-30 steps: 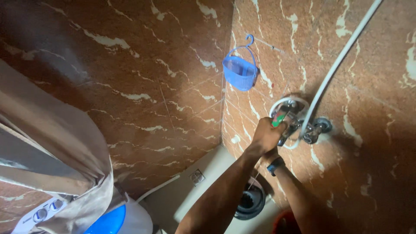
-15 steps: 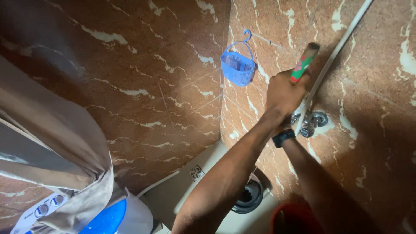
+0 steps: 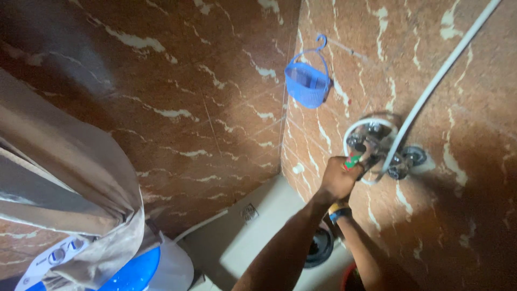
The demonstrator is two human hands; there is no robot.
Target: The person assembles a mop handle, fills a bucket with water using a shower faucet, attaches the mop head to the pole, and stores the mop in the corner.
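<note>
My left hand [image 3: 338, 178]: fingers closed round a red-and-green handled tool [image 3: 354, 160], its tip at the wall tap [image 3: 377, 145] | my right hand: hidden behind the left, only its wristband [image 3: 339, 212] shows, grip cannot be told | white hose [image 3: 431, 89] runs up from tap | blue basket [image 3: 307, 83] hangs on tiled wall [image 3: 188, 108], well above.

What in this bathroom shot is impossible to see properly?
Head view:
- Right hand: mostly hidden behind the left hand.
- Red-green tool: mostly covered by the left fist.
- Tap: partly hidden by hand and white hose.
- Red bucket: cut by the bottom edge.
- Blue basket: contents too dim.
</note>
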